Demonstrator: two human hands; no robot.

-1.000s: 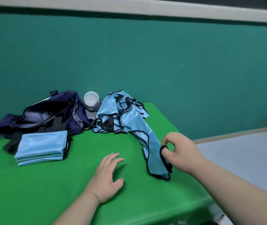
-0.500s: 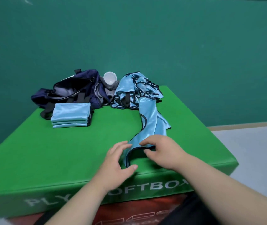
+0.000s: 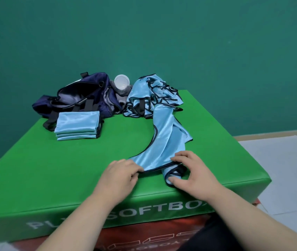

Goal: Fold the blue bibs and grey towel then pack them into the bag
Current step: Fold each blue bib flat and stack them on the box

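A: We are looking at one shiny light-blue bib with dark piping (image 3: pixel 164 142), which is trailing from the far pile down to the near edge of the green padded soft box (image 3: pixel 53 169).

B: Our left hand (image 3: pixel 120 175) is pinching its near hem between thumb and curled fingers, and our right hand (image 3: pixel 194 175) is pressing the bunched corner, fingers spread and bent over the cloth (the thumb is lying on the fabric too).

A: Behind it, the heap of unfolded blue bibs (image 3: pixel 151 98) is sitting at the far edge, touching the crumpled grey towel (image 3: pixel 121 93).

B: A white round cup (image 3: pixel 122 82) is resting on that towel. Left of it, the navy fabric bag (image 3: pixel 79 98) is gaping open, and a neat stack of folded blue bibs (image 3: pixel 77 125) is lying just in front.
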